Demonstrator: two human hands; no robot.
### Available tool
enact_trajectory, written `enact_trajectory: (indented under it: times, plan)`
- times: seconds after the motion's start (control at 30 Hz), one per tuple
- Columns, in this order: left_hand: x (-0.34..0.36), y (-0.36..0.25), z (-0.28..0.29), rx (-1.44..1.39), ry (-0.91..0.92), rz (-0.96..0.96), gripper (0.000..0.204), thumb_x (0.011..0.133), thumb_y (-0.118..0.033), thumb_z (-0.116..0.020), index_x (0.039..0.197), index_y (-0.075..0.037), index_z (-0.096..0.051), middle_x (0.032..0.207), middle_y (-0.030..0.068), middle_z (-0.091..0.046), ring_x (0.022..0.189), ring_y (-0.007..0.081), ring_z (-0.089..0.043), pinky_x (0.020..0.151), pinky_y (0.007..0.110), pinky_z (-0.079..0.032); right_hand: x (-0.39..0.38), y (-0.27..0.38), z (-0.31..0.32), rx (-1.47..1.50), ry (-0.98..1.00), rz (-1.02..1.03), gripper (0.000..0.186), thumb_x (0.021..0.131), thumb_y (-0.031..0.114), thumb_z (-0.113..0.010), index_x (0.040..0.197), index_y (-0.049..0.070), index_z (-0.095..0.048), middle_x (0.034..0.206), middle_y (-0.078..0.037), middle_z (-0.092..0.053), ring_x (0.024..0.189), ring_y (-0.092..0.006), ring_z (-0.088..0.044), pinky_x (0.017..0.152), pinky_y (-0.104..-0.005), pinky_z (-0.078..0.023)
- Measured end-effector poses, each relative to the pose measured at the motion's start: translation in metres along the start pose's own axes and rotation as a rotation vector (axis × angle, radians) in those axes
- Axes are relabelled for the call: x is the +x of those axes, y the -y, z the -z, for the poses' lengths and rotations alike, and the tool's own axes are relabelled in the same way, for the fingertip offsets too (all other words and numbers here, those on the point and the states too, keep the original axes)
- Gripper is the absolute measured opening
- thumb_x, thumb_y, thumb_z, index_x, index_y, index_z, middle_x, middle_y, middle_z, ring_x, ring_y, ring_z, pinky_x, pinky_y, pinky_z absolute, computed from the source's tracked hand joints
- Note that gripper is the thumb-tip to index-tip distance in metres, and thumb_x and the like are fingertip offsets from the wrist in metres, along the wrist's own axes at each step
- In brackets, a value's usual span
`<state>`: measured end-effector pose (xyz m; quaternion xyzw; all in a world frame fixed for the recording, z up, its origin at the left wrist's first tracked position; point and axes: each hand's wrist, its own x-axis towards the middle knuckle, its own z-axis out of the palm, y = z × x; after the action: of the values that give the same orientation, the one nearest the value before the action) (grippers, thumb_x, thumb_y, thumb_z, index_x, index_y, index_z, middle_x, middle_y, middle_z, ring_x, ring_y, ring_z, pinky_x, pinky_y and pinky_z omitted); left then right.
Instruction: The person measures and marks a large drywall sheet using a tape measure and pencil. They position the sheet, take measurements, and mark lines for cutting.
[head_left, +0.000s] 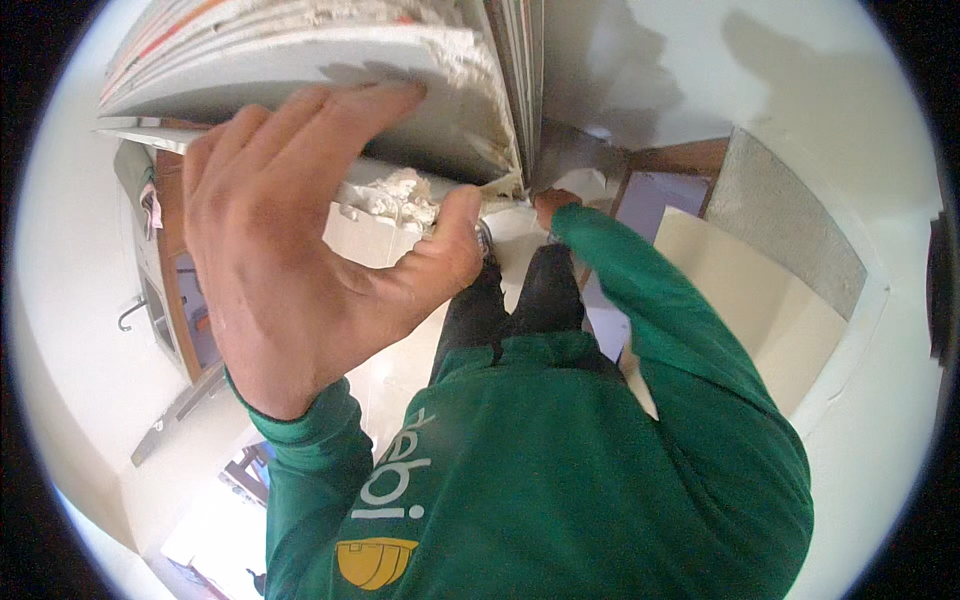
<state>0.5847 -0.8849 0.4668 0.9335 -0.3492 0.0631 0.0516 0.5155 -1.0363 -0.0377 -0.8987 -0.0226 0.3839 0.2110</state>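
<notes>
Watching from one side, I am judging the handling as being at an early stage, going by how the material is lying.

Position: the stack of pale boards (300,56) is standing just ahead of the person, its layers packed close together. The nearest sheet is showing a ragged, crumbling edge, and white broken bits (400,197) are lying beneath it.

Left hand (290,225): it is hovering before the nearest sheet, thumb and fingers spread wide, with nothing between them. A shadow is falling on the board by the fingertips; whether they are touching it I am unable to confirm.

Right hand (553,205): it is showing small and low, beside the bottom corner of the stack. The fingers are curling, but I cannot tell whether they are gripping the corner or only resting near it.

Done, so far as visible: the right hand is already placed at the low corner. Left undone: no sheet is standing clearly apart from the stack, and the left hand is bearing no weight.

Surroundings: a beige panel (740,300) and a grey speckled panel (790,215) are standing off to the person's right.
</notes>
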Motion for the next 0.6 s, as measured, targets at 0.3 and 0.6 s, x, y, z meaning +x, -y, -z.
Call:
enact_trajectory:
  times: [0.3, 0.6]
  plan:
    - [-0.008, -0.005, -0.005, -0.014, -0.033, 0.003, 0.062, 0.073, -0.041, -0.083, 0.123, -0.004, -0.076, 0.118, 0.0151, -0.076, 0.108, 0.0321, -0.066, 0.093, 0.042, -0.05, 0.003, -0.031, -0.04, -0.036, 0.023, -0.089, 0.028, 0.095, 0.018, -0.06, 0.116, 0.005, -0.075, 0.121, -0.019, -0.075, 0.113, -0.0397, -0.073, 0.096, -0.0546, -0.059]
    - [-0.002, -0.02, -0.011, 0.032, -0.001, 0.058, 0.077, 0.076, -0.059, -0.077, 0.122, 0.003, -0.074, 0.113, 0.0189, -0.073, 0.102, 0.0306, -0.061, 0.088, 0.041, -0.048, 0.087, -0.063, -0.137, -0.014, -0.215, -0.115, 0.03, 0.102, 0.017, -0.058, 0.125, 0.008, -0.074, 0.126, -0.013, -0.076, 0.12, -0.0378, -0.071, 0.098, -0.0569, -0.059]
